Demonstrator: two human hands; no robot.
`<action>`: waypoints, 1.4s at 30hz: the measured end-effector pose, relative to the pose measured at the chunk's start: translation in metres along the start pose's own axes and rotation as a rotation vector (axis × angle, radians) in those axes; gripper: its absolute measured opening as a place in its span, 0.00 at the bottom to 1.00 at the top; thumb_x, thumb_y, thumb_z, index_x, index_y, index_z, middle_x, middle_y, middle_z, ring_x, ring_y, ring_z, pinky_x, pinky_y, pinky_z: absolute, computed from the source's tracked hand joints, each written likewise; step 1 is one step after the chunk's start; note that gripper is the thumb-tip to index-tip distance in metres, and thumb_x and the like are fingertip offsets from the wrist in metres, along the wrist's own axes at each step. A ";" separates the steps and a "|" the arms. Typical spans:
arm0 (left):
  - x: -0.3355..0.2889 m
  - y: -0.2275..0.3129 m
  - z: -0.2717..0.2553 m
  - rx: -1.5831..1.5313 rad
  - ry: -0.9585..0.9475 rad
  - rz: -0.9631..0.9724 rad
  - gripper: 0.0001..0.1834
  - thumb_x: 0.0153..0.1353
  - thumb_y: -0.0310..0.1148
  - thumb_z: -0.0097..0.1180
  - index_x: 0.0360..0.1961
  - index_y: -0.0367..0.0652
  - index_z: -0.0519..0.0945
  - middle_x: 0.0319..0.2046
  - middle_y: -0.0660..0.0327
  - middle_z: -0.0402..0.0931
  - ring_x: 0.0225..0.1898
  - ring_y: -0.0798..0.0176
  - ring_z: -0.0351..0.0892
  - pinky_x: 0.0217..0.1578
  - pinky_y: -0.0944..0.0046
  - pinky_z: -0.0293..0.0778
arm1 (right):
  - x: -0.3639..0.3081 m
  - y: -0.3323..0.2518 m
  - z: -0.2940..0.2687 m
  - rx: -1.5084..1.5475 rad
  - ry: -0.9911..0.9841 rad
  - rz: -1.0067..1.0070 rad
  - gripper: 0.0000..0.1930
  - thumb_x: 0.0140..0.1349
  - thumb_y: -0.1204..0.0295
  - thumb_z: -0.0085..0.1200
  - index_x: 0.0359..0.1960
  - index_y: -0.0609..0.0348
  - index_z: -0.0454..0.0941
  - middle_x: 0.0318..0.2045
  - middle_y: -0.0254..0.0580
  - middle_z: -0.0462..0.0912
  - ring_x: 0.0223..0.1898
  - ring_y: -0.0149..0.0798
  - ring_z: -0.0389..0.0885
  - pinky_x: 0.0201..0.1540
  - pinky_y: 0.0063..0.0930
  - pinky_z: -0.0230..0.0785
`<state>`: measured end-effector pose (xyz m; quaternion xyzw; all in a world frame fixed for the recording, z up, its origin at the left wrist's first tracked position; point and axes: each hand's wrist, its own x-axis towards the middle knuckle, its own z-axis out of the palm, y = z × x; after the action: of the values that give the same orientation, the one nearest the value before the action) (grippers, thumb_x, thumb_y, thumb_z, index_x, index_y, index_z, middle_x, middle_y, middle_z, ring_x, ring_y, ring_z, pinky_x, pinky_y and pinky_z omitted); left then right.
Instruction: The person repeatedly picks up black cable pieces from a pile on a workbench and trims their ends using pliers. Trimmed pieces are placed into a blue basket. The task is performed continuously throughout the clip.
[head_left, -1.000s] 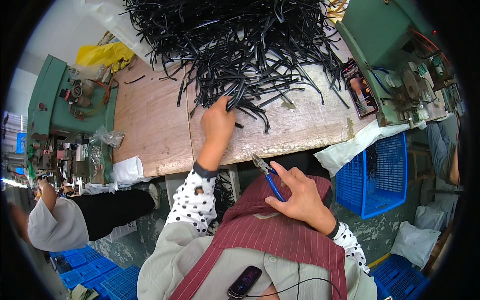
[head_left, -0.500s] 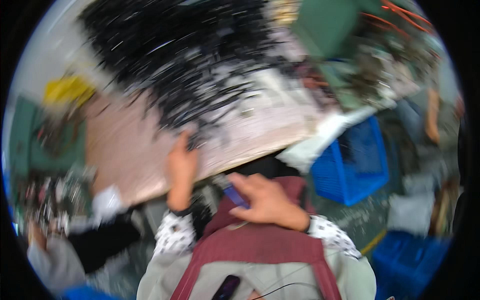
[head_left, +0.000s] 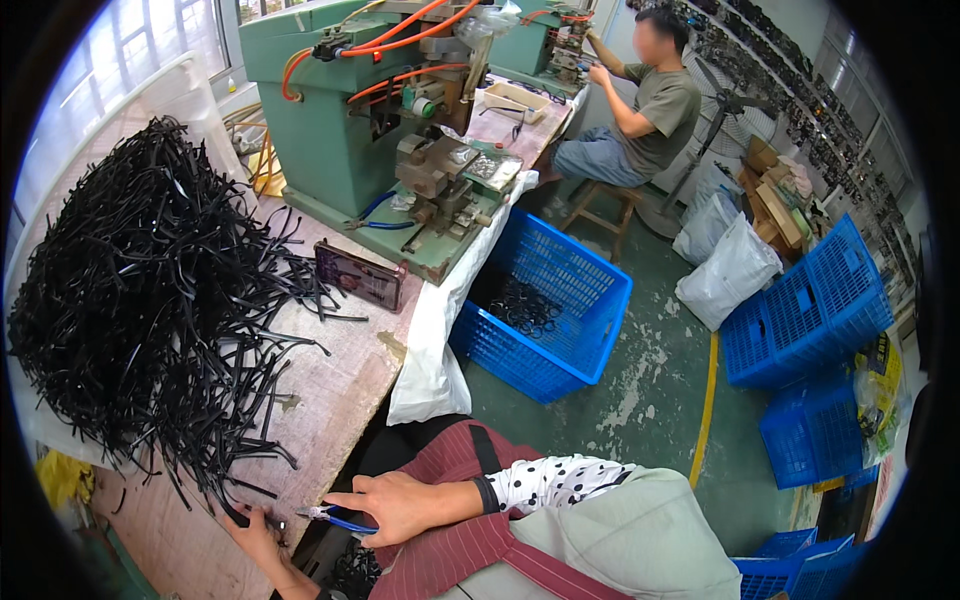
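Note:
A large heap of thin black strips (head_left: 140,290), which look like eyeglass temples, covers the left of the worktable (head_left: 340,350). At the heap's near end, my left hand (head_left: 262,545) is closed with its fingertips on one black eyeglass temple (head_left: 233,512); small details there are hard to make out. My right hand (head_left: 405,505) is wrapped round blue-handled pliers (head_left: 345,518) beside the table's front edge. The pliers' metal jaws point left toward my left hand, apart from it. Part of the handles is hidden by my fingers.
A green machine (head_left: 345,120) with orange hoses stands on the table behind a propped phone (head_left: 358,275). Right of the table sits a blue crate (head_left: 540,340) with black pieces. A seated person (head_left: 650,100) works farther back. More blue crates (head_left: 800,310) stand at the right.
The view has swung to the right and sharpened, bringing the machine and seated person into fuller sight. My left hand is at the heap's near end; my right hand still holds the pliers.

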<state>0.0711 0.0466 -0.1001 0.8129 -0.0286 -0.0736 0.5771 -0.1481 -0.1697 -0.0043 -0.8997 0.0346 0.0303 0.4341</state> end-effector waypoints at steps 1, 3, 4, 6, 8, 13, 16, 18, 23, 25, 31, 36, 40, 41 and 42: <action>-0.017 0.017 -0.005 -0.138 0.016 -0.097 0.24 0.57 0.28 0.55 0.57 0.39 0.71 0.28 0.63 0.76 0.26 0.67 0.73 0.26 0.69 0.69 | 0.001 0.001 0.003 0.002 -0.001 -0.009 0.42 0.44 0.56 0.64 0.66 0.49 0.65 0.38 0.56 0.74 0.36 0.59 0.78 0.39 0.46 0.73; -0.040 0.062 -0.014 -0.142 -0.025 -0.132 0.26 0.60 0.27 0.53 0.61 0.40 0.66 0.31 0.61 0.76 0.25 0.68 0.73 0.24 0.70 0.67 | 0.003 0.004 0.010 -0.002 0.012 -0.045 0.42 0.46 0.56 0.64 0.66 0.48 0.64 0.37 0.54 0.74 0.35 0.58 0.78 0.37 0.46 0.73; -0.045 0.073 -0.015 -0.146 -0.055 -0.149 0.27 0.62 0.27 0.51 0.63 0.40 0.63 0.32 0.59 0.76 0.24 0.68 0.72 0.23 0.71 0.66 | 0.002 0.006 0.013 -0.014 0.032 -0.064 0.42 0.47 0.55 0.64 0.67 0.46 0.63 0.36 0.52 0.73 0.33 0.56 0.78 0.35 0.45 0.73; -0.038 0.058 -0.016 -0.082 0.070 0.048 0.21 0.69 0.31 0.48 0.60 0.34 0.67 0.43 0.52 0.76 0.35 0.62 0.77 0.35 0.66 0.72 | -0.001 0.009 0.015 -0.025 0.067 -0.083 0.42 0.48 0.55 0.63 0.68 0.45 0.62 0.35 0.50 0.73 0.32 0.55 0.78 0.32 0.45 0.72; -0.031 0.040 0.003 0.125 0.346 0.328 0.20 0.71 0.35 0.47 0.57 0.32 0.70 0.47 0.49 0.76 0.42 0.58 0.77 0.43 0.62 0.73 | -0.002 0.011 0.015 -0.031 0.090 -0.094 0.42 0.48 0.55 0.63 0.68 0.45 0.62 0.35 0.50 0.73 0.32 0.54 0.78 0.32 0.44 0.72; -0.026 0.020 0.026 0.189 0.305 0.263 0.22 0.70 0.38 0.48 0.54 0.29 0.72 0.47 0.50 0.76 0.44 0.56 0.76 0.47 0.61 0.72 | -0.003 0.017 -0.004 0.198 0.195 -0.070 0.43 0.47 0.56 0.66 0.66 0.54 0.64 0.36 0.48 0.74 0.33 0.50 0.78 0.37 0.39 0.73; -0.020 -0.003 0.028 -0.058 0.401 0.350 0.18 0.69 0.36 0.49 0.52 0.33 0.73 0.40 0.57 0.76 0.34 0.64 0.74 0.36 0.65 0.73 | -0.006 0.020 -0.044 0.462 0.298 -0.181 0.40 0.46 0.63 0.70 0.63 0.60 0.66 0.40 0.41 0.76 0.35 0.34 0.77 0.40 0.29 0.72; -0.021 -0.007 0.023 -0.089 0.443 0.245 0.12 0.70 0.34 0.47 0.49 0.39 0.72 0.32 0.63 0.72 0.27 0.72 0.69 0.27 0.72 0.68 | -0.023 0.006 -0.088 0.733 0.216 -0.076 0.39 0.49 0.61 0.69 0.62 0.60 0.65 0.40 0.34 0.75 0.33 0.27 0.71 0.39 0.22 0.67; -0.032 0.026 0.041 -0.119 0.327 0.229 0.11 0.68 0.37 0.53 0.38 0.39 0.78 0.22 0.65 0.73 0.24 0.70 0.72 0.29 0.66 0.71 | -0.067 -0.042 -0.159 1.295 0.083 -0.884 0.22 0.57 0.69 0.60 0.53 0.55 0.69 0.41 0.43 0.75 0.26 0.34 0.74 0.26 0.27 0.67; -0.033 0.022 0.037 -0.079 0.339 0.279 0.12 0.67 0.38 0.55 0.36 0.38 0.78 0.19 0.64 0.70 0.22 0.70 0.65 0.25 0.65 0.65 | -0.055 -0.067 -0.160 1.352 -0.087 -1.317 0.13 0.61 0.72 0.56 0.47 0.53 0.71 0.40 0.47 0.76 0.23 0.38 0.75 0.21 0.30 0.67; -0.041 0.037 0.030 0.020 0.384 0.362 0.14 0.65 0.37 0.58 0.28 0.38 0.73 0.16 0.61 0.66 0.19 0.69 0.63 0.22 0.64 0.61 | -0.054 -0.086 -0.153 1.380 -0.846 -1.448 0.22 0.64 0.60 0.56 0.60 0.47 0.71 0.56 0.46 0.75 0.39 0.51 0.79 0.39 0.48 0.77; -0.043 0.042 0.027 0.060 0.315 0.315 0.06 0.59 0.27 0.58 0.35 0.37 0.76 0.23 0.51 0.73 0.23 0.55 0.72 0.26 0.60 0.67 | -0.064 -0.072 -0.153 1.743 -1.858 -0.795 0.19 0.68 0.60 0.48 0.58 0.51 0.74 0.61 0.48 0.71 0.58 0.51 0.71 0.57 0.46 0.68; -0.045 0.044 0.028 -0.006 0.297 0.289 0.07 0.59 0.28 0.59 0.35 0.37 0.76 0.22 0.53 0.72 0.23 0.57 0.71 0.27 0.61 0.67 | -0.046 -0.084 -0.141 1.663 -1.065 -1.231 0.18 0.67 0.64 0.50 0.55 0.56 0.75 0.54 0.50 0.74 0.52 0.49 0.74 0.49 0.40 0.71; -0.044 0.045 0.028 -0.015 0.290 0.283 0.07 0.59 0.28 0.59 0.35 0.37 0.76 0.23 0.53 0.72 0.23 0.57 0.71 0.27 0.61 0.67 | -0.040 -0.094 -0.141 1.638 -0.882 -1.278 0.16 0.65 0.67 0.51 0.52 0.58 0.76 0.48 0.51 0.78 0.45 0.48 0.77 0.41 0.37 0.72; -0.044 0.045 0.028 -0.021 0.280 0.275 0.07 0.59 0.28 0.59 0.35 0.37 0.76 0.23 0.54 0.72 0.23 0.58 0.70 0.27 0.62 0.67 | -0.034 -0.104 -0.141 1.610 -0.695 -1.316 0.14 0.64 0.69 0.52 0.49 0.60 0.78 0.41 0.51 0.81 0.38 0.46 0.81 0.34 0.33 0.74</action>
<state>0.0251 0.0112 -0.0628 0.7976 -0.0580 0.1193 0.5885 -0.1693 -0.2143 0.1678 -0.1375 -0.5671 0.0133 0.8120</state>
